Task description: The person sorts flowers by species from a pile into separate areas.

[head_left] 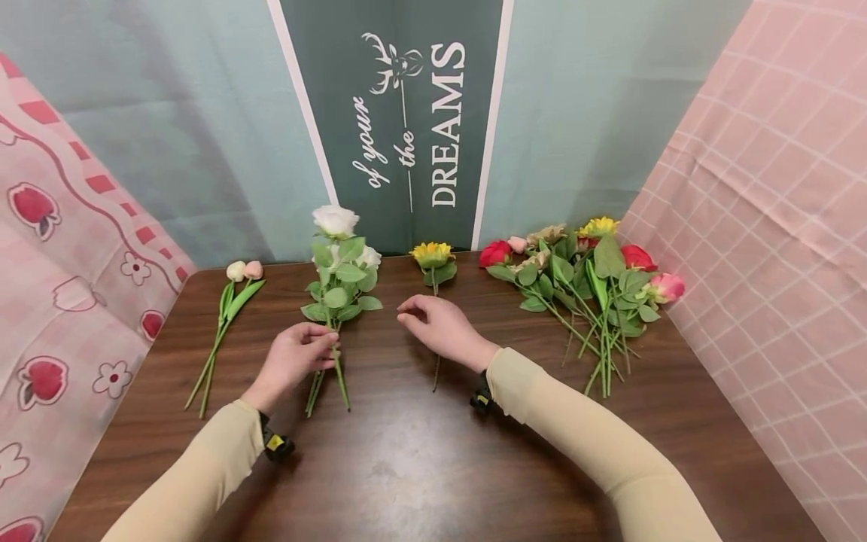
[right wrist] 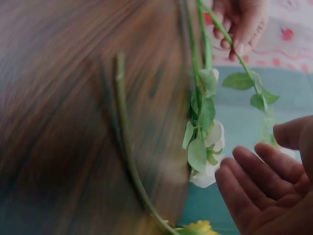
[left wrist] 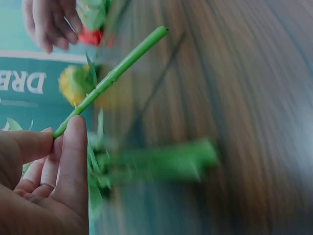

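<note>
Pinching one white rose stem (head_left: 336, 301) in your left hand (head_left: 293, 360) above the brown surface (head_left: 420, 452), you hold your right hand (head_left: 440, 327) relaxed and empty over the single sunflower (head_left: 433, 256), with two tulips (head_left: 233, 290) left and a mixed pile (head_left: 582, 282) right.

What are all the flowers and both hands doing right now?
Left hand: pinching a white rose stem.
Right hand: open, holding nothing, above the single sunflower's stem.
White roses with green leaves: one raised, the others lying flat.
Single yellow sunflower: lying flat.
Two pink-and-white tulip buds: lying flat, untouched.
Mixed flower pile: lying in a heap, untouched.
</note>
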